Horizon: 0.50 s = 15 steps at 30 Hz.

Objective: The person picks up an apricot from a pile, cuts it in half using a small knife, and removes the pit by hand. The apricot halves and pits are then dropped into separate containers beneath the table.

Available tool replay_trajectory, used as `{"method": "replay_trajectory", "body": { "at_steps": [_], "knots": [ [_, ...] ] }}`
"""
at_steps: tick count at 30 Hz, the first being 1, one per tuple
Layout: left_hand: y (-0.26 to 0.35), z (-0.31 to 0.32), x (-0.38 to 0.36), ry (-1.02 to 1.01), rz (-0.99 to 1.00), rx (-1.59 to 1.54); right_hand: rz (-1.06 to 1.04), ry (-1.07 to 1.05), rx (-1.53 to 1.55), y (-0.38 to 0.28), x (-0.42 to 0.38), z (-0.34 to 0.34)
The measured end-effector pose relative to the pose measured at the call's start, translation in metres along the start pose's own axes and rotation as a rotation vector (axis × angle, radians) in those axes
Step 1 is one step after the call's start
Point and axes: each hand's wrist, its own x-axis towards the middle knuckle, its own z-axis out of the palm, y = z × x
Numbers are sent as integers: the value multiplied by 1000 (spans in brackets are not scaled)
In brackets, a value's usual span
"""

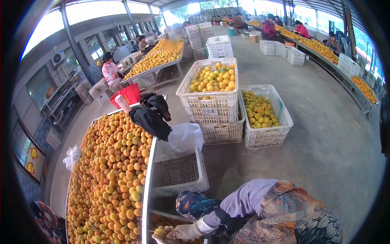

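Pale-gloved, the right hand [185, 232] meets yellow fruit [163, 230] beside the near end of the table's [148, 191] right edge; I cannot tell whether it grips. Orange fruit [111, 175] heaps the tabletop; black cloth [150, 118] lies at its far right corner.
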Motion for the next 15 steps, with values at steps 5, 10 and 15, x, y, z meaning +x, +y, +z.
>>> {"method": "replay_trajectory", "body": {
  "at_steps": [5, 10, 15],
  "knots": [
    [1, -13, 12, -69, 94, 99, 216, -96, -28, -21, 7, -8],
    [-2, -15, 10, -43, 93, 185, 119, -58, 15, -31, -23, -18],
    [-4, -9, 8, 49, -78, 91, 105, -56, 20, -31, -21, -16]
  ]
}}
